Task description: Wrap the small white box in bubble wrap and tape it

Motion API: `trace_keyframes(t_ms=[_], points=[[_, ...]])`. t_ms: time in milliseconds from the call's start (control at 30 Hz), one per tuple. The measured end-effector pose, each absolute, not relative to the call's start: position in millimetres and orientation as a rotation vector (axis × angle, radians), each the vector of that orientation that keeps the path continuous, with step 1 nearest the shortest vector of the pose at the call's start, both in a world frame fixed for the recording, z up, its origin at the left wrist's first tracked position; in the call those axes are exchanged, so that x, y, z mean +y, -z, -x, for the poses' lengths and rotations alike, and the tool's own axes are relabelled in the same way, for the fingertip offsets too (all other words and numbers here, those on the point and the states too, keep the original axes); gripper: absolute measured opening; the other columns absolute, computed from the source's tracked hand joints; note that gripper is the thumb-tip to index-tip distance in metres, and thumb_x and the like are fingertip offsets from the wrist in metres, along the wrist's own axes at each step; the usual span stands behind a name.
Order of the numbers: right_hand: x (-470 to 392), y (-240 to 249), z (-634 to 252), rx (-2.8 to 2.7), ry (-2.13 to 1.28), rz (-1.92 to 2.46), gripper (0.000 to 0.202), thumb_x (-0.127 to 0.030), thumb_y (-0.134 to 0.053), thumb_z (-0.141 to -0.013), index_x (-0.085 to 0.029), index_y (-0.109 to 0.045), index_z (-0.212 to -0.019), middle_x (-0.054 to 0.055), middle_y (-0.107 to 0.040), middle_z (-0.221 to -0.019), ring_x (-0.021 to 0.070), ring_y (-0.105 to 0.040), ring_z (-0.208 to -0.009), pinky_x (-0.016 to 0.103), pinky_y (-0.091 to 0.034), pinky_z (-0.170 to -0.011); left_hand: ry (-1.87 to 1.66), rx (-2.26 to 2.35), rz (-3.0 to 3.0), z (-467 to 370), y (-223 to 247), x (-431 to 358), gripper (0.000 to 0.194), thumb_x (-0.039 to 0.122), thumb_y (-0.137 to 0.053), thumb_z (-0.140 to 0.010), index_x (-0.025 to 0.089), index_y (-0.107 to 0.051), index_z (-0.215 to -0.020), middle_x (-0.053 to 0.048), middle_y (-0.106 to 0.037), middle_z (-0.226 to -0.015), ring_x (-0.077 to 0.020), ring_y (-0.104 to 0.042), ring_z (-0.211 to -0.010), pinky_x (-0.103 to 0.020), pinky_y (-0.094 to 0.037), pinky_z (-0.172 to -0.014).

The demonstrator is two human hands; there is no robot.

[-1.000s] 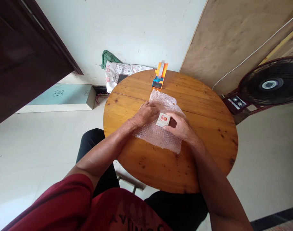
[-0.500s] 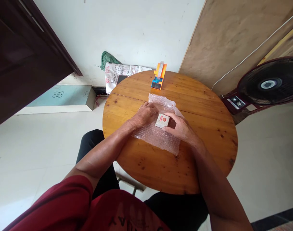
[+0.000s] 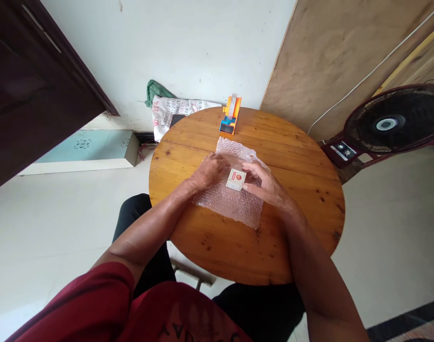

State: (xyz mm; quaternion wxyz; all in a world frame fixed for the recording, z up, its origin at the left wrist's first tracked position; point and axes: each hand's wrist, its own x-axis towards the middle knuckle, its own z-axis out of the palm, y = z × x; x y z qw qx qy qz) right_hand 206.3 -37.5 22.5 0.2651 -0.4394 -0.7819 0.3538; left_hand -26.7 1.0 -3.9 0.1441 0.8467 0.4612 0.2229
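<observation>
Nearest, one red shirt (image 3: 95,294) with dark lettering, worn by the seated person, and dark trousers (image 3: 263,308). Beyond, one round wooden table (image 3: 217,242), varnished, with dark knots and a seam running across. On it, one sheet of clear bubble wrap (image 3: 234,206), spread flat and set askew. On the sheet, between the two hands, one small pale box (image 3: 236,179), red print on its upper face. Right hand (image 3: 265,185): at the box's right side, thumb and fingers parted, the grip slack; thumb tip at the box's near right corner, though from where I stand I cannot tell whether it touches. Left hand (image 3: 209,172): palm down on the left part of the wrap, just beside the box; its underside is hidden, so I cannot tell whether it pinches the sheet. At the table's far edge, one orange and blue tape dispenser (image 3: 232,118), loaded with a roll. Far left, on the floor, one long box with a pale blue top (image 3: 84,145). By the white wall (image 3: 184,47), one printed white sack (image 3: 161,116) and one green bag (image 3: 158,90). Far right, one black-grilled fan (image 3: 388,124).
</observation>
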Motion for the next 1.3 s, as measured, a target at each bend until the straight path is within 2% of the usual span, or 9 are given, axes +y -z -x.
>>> trace_keyframes(t_ms=[167, 300, 433, 567, 633, 733, 867, 1033, 1300], points=[[-28, -8, -214, -1.822, -1.040, 1.236, 0.055, -0.044, -0.056, -0.089, -0.028, -0.045, -0.141, 0.010, -0.062, -0.132, 0.0258, -0.061, -0.117, 0.050, -0.048, -0.103, -0.674, 1.346, -2.444, 25, 6, 0, 0.029, 0.016, -0.052, -0.088, 0.018, -0.074, -0.106, -0.010, -0.071, -0.110, -0.0230, -0.063, -0.103, -0.037, -0.048, -0.100], [-15, 7, -221, -1.589, -1.118, 1.296, 0.057, -0.049, -0.054, -0.088, -0.030, -0.045, -0.141, 0.009, -0.060, -0.136, 0.0258, -0.064, -0.112, 0.047, -0.056, -0.093, -0.658, 1.363, -2.464, 23, 5, -2, 0.027, 0.018, -0.050, -0.091, 0.018, -0.075, -0.100, -0.009, -0.071, -0.107, -0.0226, -0.062, -0.100, -0.037, -0.047, -0.098], [-9, 12, -225, -1.414, -1.096, 1.371, 0.063, -0.044, -0.061, -0.080, -0.026, -0.047, -0.139, 0.013, -0.055, -0.143, 0.0278, -0.063, -0.117, 0.045, -0.058, -0.087, -0.585, 1.392, -2.501, 21, 1, -6, 0.025, 0.018, -0.050, -0.090, 0.018, -0.075, -0.095, -0.011, -0.069, -0.108, -0.0241, -0.060, -0.102, -0.039, -0.046, -0.097], [-9, 10, -226, -1.400, -1.076, 1.406, 0.054, -0.038, -0.058, -0.081, -0.022, -0.052, -0.133, 0.015, -0.055, -0.143, 0.0299, -0.058, -0.126, 0.047, -0.057, -0.089, -0.551, 1.422, -2.506, 20, -2, -9, 0.024, 0.017, -0.050, -0.089, 0.019, -0.074, -0.095, -0.010, -0.069, -0.107, -0.0246, -0.059, -0.100, -0.039, -0.045, -0.096], [-10, 9, -226, -1.506, -0.997, 1.437, 0.051, -0.034, -0.055, -0.083, -0.021, -0.054, -0.132, 0.014, -0.058, -0.140, 0.0295, -0.058, -0.125, 0.049, -0.055, -0.094, -0.552, 1.446, -2.514, 19, -3, -11, 0.022, 0.019, -0.051, -0.090, 0.019, -0.073, -0.091, -0.011, -0.068, -0.103, -0.0250, -0.059, -0.099, -0.040, -0.045, -0.094], [-13, 9, -223, -1.814, -0.670, 1.466, 0.048, -0.026, -0.053, -0.084, -0.020, -0.058, -0.131, 0.013, -0.063, -0.133, 0.0295, -0.058, -0.124, 0.052, -0.046, -0.106, -0.565, 1.493, -2.521, 19, -2, -11, 0.020, 0.024, -0.054, -0.091, 0.019, -0.073, -0.088, -0.011, -0.068, -0.100, -0.0269, -0.058, -0.098, -0.041, -0.045, -0.090], [-17, 9, -217, -2.189, -0.258, 1.457, 0.046, -0.023, -0.050, -0.090, -0.019, -0.057, -0.135, 0.014, -0.056, -0.143, 0.0328, -0.048, -0.134, 0.056, -0.037, -0.110, -0.614, 1.471, -2.531, 20, -1, -9, 0.022, 0.026, -0.053, -0.092, 0.019, -0.074, -0.098, -0.011, -0.068, -0.107, -0.0267, -0.058, -0.103, -0.042, -0.045, -0.094], [-18, 5, -217, -2.406, -0.145, 1.554, 0.044, -0.025, -0.040, -0.098, -0.016, -0.053, -0.140, 0.012, -0.047, -0.153, 0.0297, -0.047, -0.136, 0.050, -0.036, -0.108, -0.585, 1.471, -2.584, 24, 6, -4, 0.033, 0.024, -0.048, -0.095, 0.019, -0.067, -0.121, -0.011, -0.058, -0.138, -0.0300, -0.048, -0.131, -0.045, -0.039, -0.107], [-19, 6, -217, -2.360, -0.024, 1.707, 0.051, -0.034, -0.041, -0.100, -0.010, -0.048, -0.144, 0.014, -0.045, -0.154, 0.0304, -0.043, -0.139, 0.048, -0.032, -0.111, -0.548, 1.497, -2.587, 30, 12, 3, 0.034, 0.031, -0.047, -0.096, 0.023, -0.065, -0.125, -0.009, -0.057, -0.141, -0.0291, -0.045, -0.136, -0.047, -0.034, -0.111]])
